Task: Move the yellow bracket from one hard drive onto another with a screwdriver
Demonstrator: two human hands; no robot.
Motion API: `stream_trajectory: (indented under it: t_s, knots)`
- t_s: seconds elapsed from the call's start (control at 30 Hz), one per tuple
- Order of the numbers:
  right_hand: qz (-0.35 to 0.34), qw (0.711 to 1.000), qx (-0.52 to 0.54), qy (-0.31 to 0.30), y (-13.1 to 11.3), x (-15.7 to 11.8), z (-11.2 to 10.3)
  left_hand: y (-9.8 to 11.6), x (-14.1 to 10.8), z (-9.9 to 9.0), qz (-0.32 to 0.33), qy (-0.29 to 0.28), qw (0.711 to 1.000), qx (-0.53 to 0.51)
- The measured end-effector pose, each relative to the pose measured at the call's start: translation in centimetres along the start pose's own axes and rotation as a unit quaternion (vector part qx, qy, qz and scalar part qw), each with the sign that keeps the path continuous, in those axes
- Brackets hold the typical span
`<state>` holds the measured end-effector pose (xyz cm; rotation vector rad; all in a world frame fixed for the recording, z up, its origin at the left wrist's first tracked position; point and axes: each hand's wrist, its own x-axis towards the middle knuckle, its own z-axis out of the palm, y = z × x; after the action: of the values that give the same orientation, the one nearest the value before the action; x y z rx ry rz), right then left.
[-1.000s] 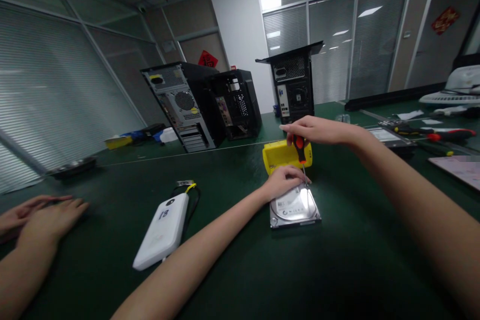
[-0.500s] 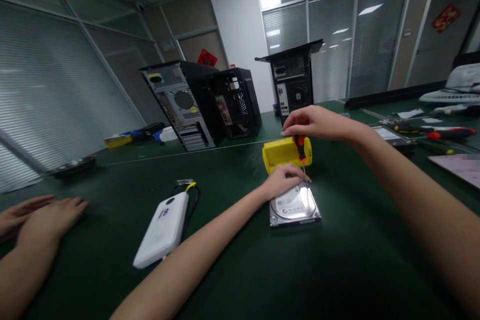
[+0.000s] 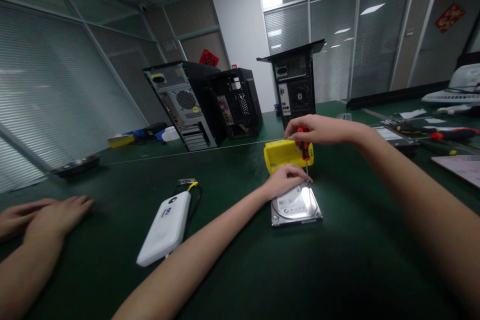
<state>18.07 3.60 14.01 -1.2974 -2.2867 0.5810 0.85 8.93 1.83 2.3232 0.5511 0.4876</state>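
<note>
A silver hard drive (image 3: 298,205) lies flat on the green tabletop, label side up. My left hand (image 3: 285,180) presses on its far left part, fingers bent over the far edge and thumb side near the screwdriver tip. In my right hand (image 3: 305,129) is a red and black screwdriver (image 3: 304,151), gripped around the top of its handle. The screwdriver stands nearly upright, its thin shaft meeting the drive's far right corner; whether the tip sits in a screw is too small to tell. Just behind the drive sits a yellow open tray (image 3: 279,154).
A white power bank (image 3: 165,227) with a cable lies to the left. Another person's hands (image 3: 56,215) rest at the far left. Computer cases (image 3: 187,105) and another tower (image 3: 296,85) stand at the back. Pliers (image 3: 453,134) and other tools lie at right.
My right hand's fingers have shifted on the screwdriver handle, showing more of its red top. The screwdriver leans slightly less. My left hand and the drive stay together as before.
</note>
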Motion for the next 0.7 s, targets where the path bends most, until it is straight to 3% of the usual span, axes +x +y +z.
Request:
stream_trajectory:
  t_s: [0.17,0.4,0.53,0.7]
  knots:
    - [0.009,0.998,-0.064,0.024,0.15,-0.09,-0.03,-0.40,0.21,0.22,-0.004,0.008,1.000,0.005]
    - [0.054,0.998,-0.031,0.009,0.26,-0.15,0.13,-0.47,0.21,0.15,0.009,0.004,1.000,0.003]
    - [0.036,0.999,-0.026,0.000,0.36,0.02,0.09,-0.71,0.18,0.10,0.024,0.004,1.000,-0.003]
    - [-0.010,0.994,-0.103,0.024,0.60,0.36,-0.13,-0.84,0.18,0.11,0.024,0.008,1.000,0.002]
